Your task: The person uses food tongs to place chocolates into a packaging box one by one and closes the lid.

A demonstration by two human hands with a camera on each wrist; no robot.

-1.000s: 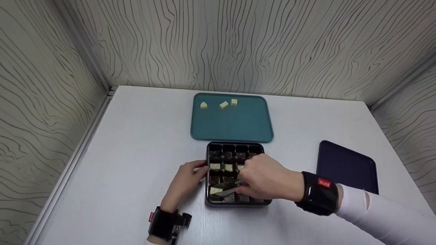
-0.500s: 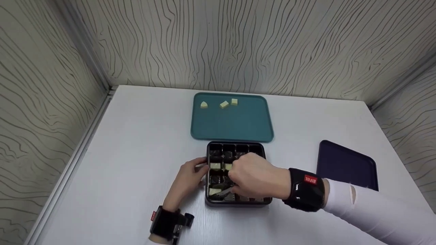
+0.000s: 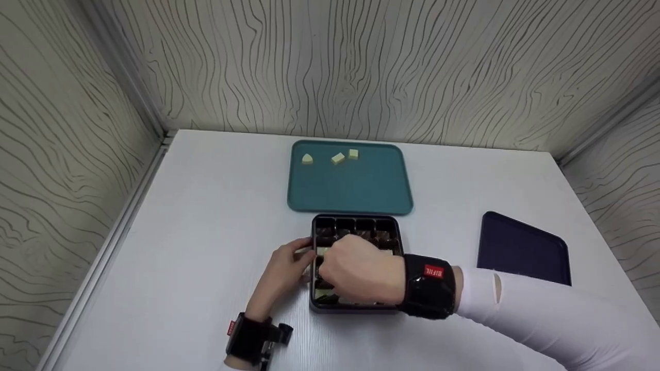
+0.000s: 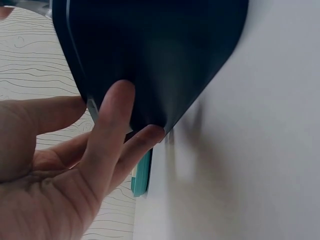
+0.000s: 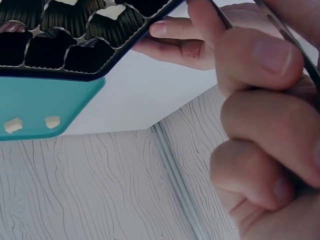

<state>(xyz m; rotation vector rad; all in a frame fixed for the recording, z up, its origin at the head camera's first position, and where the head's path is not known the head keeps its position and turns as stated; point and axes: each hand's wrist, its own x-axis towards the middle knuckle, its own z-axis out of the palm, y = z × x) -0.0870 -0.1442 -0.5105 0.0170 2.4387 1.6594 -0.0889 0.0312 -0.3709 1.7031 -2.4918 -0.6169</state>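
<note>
A black box (image 3: 356,309) divided into small compartments stands in front of me, with pale cubes and dark pieces in its cells. My left hand (image 3: 283,268) rests against its left side; in the left wrist view, extended fingers (image 4: 112,117) touch the dark wall. Low over the box's left half is my right hand (image 3: 361,270), gripping metal tongs (image 5: 281,26) with curled fingers. From the head view the hand hides the tongs and many cells. A pale cube (image 3: 325,294) shows in the front left cell. Whether the tongs pinch anything I cannot tell.
Behind the box lies a teal tray (image 3: 356,188) carrying a rounded pale piece (image 3: 307,159) and two pale blocks (image 3: 337,158). A dark purple tray (image 3: 521,247) lies at the right, partly under my sleeve. Patterned walls (image 3: 330,72) bound the white table.
My right hand has moved left across the box with the tongs, now covering the left cells. The left hand keeps its place at the box's side. Both trays stay put.
</note>
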